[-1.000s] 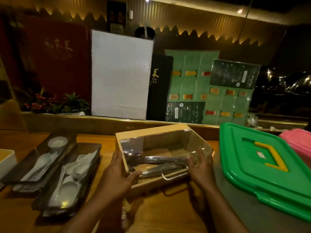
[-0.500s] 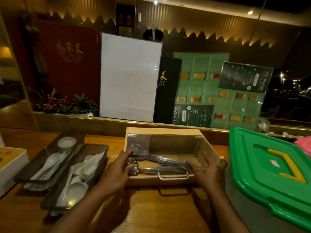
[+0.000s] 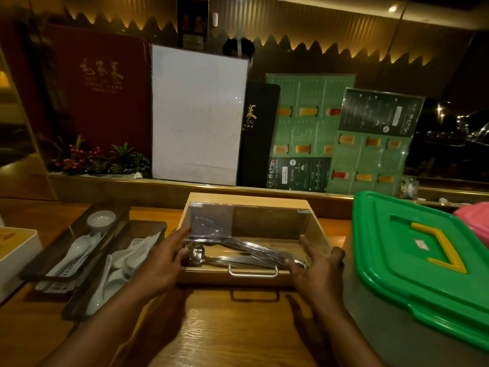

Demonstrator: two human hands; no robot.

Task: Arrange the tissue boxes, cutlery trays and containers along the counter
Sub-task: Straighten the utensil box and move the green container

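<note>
The wooden cutlery box (image 3: 254, 271) lies lengthwise along the counter's (image 3: 238, 327) back edge, handle facing the person. Left hand (image 3: 162, 263) and right hand (image 3: 316, 271) grasp its two ends. Two dark spoon trays (image 3: 79, 260) sit beside it, angled.

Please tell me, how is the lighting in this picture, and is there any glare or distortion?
Head view: dim, warm lighting; glare on the clear lid of the wooden box; both hands cast shadows on the glossy counter; the wide lens bends the green lid and the edges.

The wooden counter (image 3: 232, 327) carries two dark spoon trays (image 3: 79, 250), a wooden cutlery box (image 3: 251, 205) and a green-lidded container (image 3: 412, 263).
</note>
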